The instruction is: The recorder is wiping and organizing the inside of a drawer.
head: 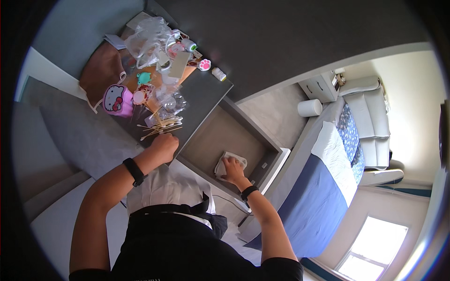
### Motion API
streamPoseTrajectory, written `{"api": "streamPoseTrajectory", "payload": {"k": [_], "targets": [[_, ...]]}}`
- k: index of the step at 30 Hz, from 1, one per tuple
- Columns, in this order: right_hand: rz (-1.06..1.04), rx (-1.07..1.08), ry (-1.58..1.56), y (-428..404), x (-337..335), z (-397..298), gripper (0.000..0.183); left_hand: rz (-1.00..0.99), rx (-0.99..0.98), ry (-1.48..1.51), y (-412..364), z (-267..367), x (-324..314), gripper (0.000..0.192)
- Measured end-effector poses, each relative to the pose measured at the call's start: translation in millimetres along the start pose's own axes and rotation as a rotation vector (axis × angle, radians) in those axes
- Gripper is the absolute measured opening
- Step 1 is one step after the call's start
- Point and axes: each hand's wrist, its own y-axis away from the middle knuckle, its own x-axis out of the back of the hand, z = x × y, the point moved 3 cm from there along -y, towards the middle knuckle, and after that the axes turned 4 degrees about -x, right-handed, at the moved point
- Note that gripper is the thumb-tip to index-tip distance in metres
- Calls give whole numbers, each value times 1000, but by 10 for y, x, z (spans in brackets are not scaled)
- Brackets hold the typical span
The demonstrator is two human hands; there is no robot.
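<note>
My right hand [233,171] lies on a folded white cloth [220,170], fingers bent over it, against the bottom of an open drawer [208,135]. No other loose object shows inside the drawer. My left hand [165,145] is curled into a fist at the near edge of the dark cabinet top [200,96]. Just beyond its knuckles lies a loose pile of cotton swabs [163,125]. Whether anything sits inside the fist is hidden.
Behind the swabs are a pink Hello Kitty box [118,101], a teal frog-shaped item [143,78], clear plastic bags [149,38] and a brown pouch [102,66]. A small white bottle [219,74] stands near the top's edge. A bed [309,203] is at the right.
</note>
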Motion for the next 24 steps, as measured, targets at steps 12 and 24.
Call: {"api": "streamPoseTrajectory", "payload": {"k": [12,24], "targets": [[205,-1165,-623,-825,-82,1448,73,55,105,78,25,0,1,16],[102,147,215,-1666,200,-884,85,35,125,72,61,1,56,15]]}}
